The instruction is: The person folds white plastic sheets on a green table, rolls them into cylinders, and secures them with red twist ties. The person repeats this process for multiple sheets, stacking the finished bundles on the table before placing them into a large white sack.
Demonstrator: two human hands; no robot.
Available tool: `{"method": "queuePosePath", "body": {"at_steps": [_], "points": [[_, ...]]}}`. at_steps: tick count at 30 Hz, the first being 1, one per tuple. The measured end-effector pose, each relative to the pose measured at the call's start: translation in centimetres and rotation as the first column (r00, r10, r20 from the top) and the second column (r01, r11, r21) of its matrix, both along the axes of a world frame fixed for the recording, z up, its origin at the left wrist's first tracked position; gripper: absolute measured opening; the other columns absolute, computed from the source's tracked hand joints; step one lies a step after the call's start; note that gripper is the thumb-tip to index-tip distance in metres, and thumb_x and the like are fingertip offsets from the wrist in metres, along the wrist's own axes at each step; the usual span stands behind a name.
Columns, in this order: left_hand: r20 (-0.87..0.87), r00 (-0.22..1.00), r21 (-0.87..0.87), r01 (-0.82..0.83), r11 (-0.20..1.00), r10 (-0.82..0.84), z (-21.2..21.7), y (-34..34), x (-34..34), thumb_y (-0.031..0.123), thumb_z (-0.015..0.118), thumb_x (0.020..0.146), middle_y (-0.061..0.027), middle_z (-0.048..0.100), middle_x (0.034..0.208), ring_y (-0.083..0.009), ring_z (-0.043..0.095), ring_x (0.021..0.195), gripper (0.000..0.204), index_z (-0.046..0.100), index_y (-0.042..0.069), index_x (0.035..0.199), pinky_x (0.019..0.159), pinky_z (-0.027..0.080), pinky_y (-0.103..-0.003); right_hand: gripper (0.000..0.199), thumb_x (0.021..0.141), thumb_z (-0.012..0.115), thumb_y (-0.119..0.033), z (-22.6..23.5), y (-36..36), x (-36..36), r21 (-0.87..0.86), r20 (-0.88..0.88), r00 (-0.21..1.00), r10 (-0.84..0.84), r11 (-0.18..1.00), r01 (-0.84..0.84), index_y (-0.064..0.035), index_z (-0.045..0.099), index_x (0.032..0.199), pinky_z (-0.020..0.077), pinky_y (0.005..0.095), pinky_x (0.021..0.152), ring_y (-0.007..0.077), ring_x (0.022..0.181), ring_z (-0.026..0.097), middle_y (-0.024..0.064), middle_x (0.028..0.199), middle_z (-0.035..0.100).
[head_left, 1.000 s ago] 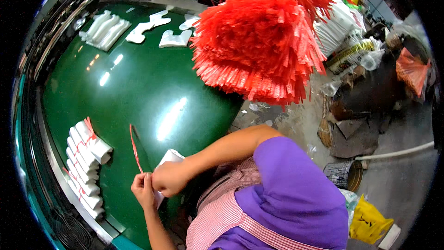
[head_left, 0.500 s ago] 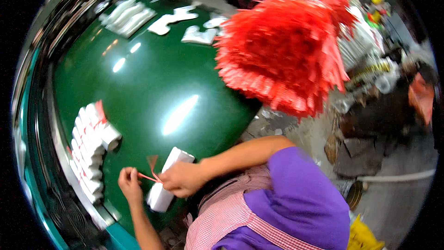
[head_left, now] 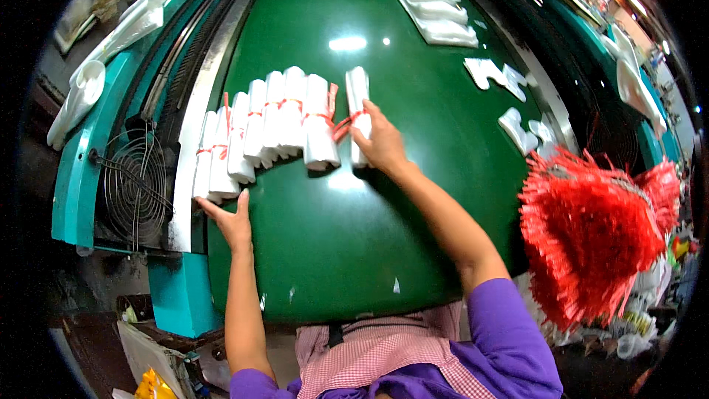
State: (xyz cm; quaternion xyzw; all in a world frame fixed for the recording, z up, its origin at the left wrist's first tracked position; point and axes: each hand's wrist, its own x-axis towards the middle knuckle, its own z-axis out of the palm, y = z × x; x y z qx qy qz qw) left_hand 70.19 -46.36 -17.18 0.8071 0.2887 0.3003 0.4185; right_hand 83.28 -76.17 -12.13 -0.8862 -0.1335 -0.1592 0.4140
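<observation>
My right hand (head_left: 382,140) grips a white roll of plastic bags (head_left: 357,89), tied round its middle with a red plastic strip. It is upright in view, just right of a row of similar tied rolls (head_left: 275,114) on the green surface (head_left: 310,266). Loose red strip ends (head_left: 341,130) reach from it toward the row's nearest roll. At the row's left, my left hand (head_left: 233,223) has thumb and fingers spread around the near ends of the leftmost rolls, touching or almost touching them. Its fingertips are partly hidden against the metal edge.
A big bunch of red plastic strips (head_left: 591,236) hangs at the right edge. White folded bag stacks (head_left: 439,18) lie far right, with small white cut pieces (head_left: 491,74) nearer. Teal machine sides (head_left: 96,177) flank the surface; a round wire fan guard (head_left: 136,185) is at left.
My view has swung left and levelled. The roll that lay before me with my hands at its red strip is now beside the row in my right hand. My left hand has released the strip.
</observation>
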Motion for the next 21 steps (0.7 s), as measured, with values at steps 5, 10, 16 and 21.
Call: {"method": "queuePosePath", "body": {"at_steps": [5,10,16,21], "points": [[-0.011,0.989,0.118,0.151,0.982,-0.150,1.5,0.2,7.6,0.009,0.055,0.085,-0.0263,0.015,0.151,-0.0386,0.018,0.140,0.081,0.005,0.003,0.148,0.114,0.019,-0.042,0.071,0.089,0.056,-0.042,-4.8,6.6,5.8,-0.050,0.074,0.985,0.155,0.987,-0.152,0.0063,0.034,0.136,0.0355,0.0463,0.099,0.0371,0.125,0.043,0.0271,0.138,0.040],[-0.184,0.732,0.758,0.531,0.379,-0.656,6.9,-8.1,10.6,0.027,0.066,0.077,-0.0164,0.040,0.143,-0.0324,0.034,0.134,0.043,0.062,0.018,0.118,0.109,0.020,-0.056,0.049,0.090,0.054,-0.037,-3.2,1.8,9.5,-0.142,-0.025,0.848,0.529,0.838,-0.527,-0.0078,0.048,0.129,0.0317,0.0435,0.101,0.0315,0.120,0.048,0.0179,0.131,0.050],[-0.229,0.672,0.744,0.587,0.318,-0.705,1.8,-9.8,14.7,0.030,0.071,0.069,-0.0125,0.044,0.137,-0.0347,0.037,0.130,0.051,0.059,0.021,0.118,0.105,0.025,-0.056,0.089,0.066,0.077,-0.044,-3.3,-10.9,22.5,-0.509,0.445,0.896,0.002,0.824,0.251,-0.0113,0.035,0.138,0.0240,0.0591,0.104,0.0379,0.132,0.029,0.0192,0.142,0.032],[-0.278,0.666,0.724,0.619,0.305,-0.692,1.7,-9.6,14.3,0.034,0.072,0.073,-0.0129,0.044,0.136,-0.0355,0.038,0.129,0.049,0.059,0.021,0.119,0.105,0.026,-0.054,0.107,0.071,0.073,-0.047,-0.6,-16.8,33.0,-0.677,0.235,0.886,-0.399,0.587,0.444,-0.0283,0.004,0.150,0.0216,0.0652,0.104,0.0430,0.140,0.015,0.0191,0.154,0.013]]}}
